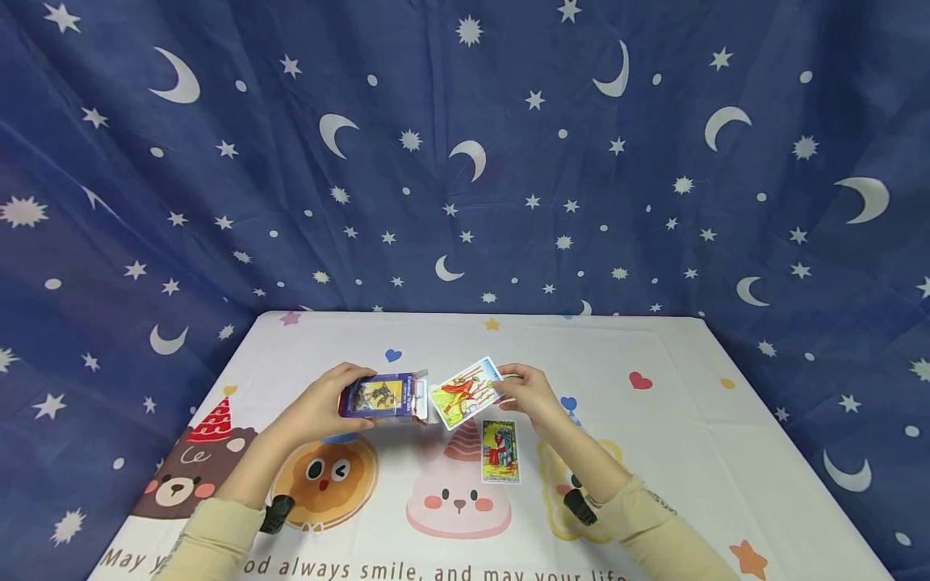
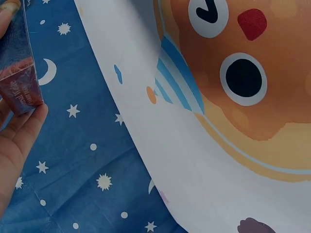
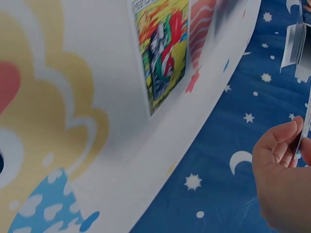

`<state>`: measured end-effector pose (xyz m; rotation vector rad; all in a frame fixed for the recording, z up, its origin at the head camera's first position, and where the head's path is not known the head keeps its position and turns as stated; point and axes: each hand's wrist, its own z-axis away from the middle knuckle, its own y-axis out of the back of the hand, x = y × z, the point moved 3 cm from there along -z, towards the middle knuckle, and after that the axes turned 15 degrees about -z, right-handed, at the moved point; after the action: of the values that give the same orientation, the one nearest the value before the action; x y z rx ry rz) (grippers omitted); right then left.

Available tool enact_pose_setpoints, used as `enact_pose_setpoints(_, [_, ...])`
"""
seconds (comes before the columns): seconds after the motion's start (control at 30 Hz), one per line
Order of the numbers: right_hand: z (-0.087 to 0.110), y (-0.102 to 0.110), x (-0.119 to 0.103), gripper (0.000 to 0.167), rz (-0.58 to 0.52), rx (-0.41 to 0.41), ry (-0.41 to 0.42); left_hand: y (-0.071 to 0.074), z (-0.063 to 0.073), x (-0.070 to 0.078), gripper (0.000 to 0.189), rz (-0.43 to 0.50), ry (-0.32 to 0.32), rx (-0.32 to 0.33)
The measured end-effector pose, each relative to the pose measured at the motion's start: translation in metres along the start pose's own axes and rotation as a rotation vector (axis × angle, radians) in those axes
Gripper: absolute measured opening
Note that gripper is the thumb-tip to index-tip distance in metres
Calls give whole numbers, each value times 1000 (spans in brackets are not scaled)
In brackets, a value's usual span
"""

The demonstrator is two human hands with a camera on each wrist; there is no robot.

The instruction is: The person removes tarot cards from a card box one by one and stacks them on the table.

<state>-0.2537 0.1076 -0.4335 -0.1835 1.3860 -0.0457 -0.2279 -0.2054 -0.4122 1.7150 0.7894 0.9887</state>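
My left hand point(image 1: 336, 407) grips a blue card box point(image 1: 378, 397) with a picture on its front, its open flap end facing right. In the left wrist view the same box point(image 2: 18, 73) shows its dark purple side and reddish end, with fingers under it. My right hand point(image 1: 529, 394) pinches an illustrated card point(image 1: 465, 393) by its right end, tilted, close to the box's opening. Seen edge-on in the right wrist view, the held card point(image 3: 305, 127) sits between thumb and fingers. Another illustrated card point(image 1: 500, 452) lies face up on the table below the right hand.
A white cloth with cartoon prints covers the table point(image 1: 617, 363). Behind and beside it hangs a dark blue curtain point(image 1: 508, 202) with moons and stars. Black wrist-worn devices show at the left wrist point(image 1: 277, 514) and right wrist point(image 1: 580, 507).
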Motion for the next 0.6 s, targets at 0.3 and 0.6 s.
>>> enact_pose_setpoints(0.3, [-2,18,-2,31,80,-57,6,0,4,-4,71,-6,14,12])
enact_pose_setpoints(0.6, [-5,28,8,24,161,-97,-25,-1,8,-4,70,-1,26,12])
